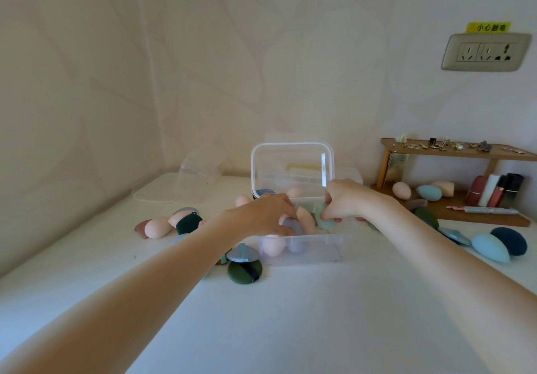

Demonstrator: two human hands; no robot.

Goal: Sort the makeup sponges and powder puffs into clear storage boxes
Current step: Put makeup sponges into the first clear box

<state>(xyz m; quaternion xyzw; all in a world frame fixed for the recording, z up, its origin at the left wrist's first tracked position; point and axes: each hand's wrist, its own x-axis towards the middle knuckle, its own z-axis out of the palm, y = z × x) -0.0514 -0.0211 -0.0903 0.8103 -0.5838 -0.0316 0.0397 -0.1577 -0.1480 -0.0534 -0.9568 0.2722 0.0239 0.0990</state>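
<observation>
Both hands are being held over the near clear storage box (302, 248), which is lying on the white table (290, 315).

Left hand (261, 216): fingers are being curled down over a grey-lilac sponge (290, 226) at the box's left end; the sponge is being gripped from above, directly under the fingertips. A pink egg sponge (305, 220) is leaning just to the right of this hand, between the two hands. Another pink sponge (273, 245) is being seen through the box wall, below the left hand's knuckles.

Right hand (345, 199): fingers are being bent downward, and a pale green sponge (325, 219) is being pinched at the fingertips, just below and left of the hand, over the box's right half.

Behind both hands an open clear lid or second box (292, 167) is standing upright, touching neither hand as far as can be told.

Left of the left forearm: a pink teardrop sponge (158, 227) and a dark green puff (187, 224) are lying close together. Below the left wrist: a grey-blue puff (242, 253) is resting partly on an olive green puff (244, 272), just beside the box's left wall.

Right of the right forearm: a light blue sponge (490, 248) is touching a navy puff (510, 240). Further back, a wooden shelf (453, 151) is sheltering more sponges (428, 192) and lipsticks (494, 190).
</observation>
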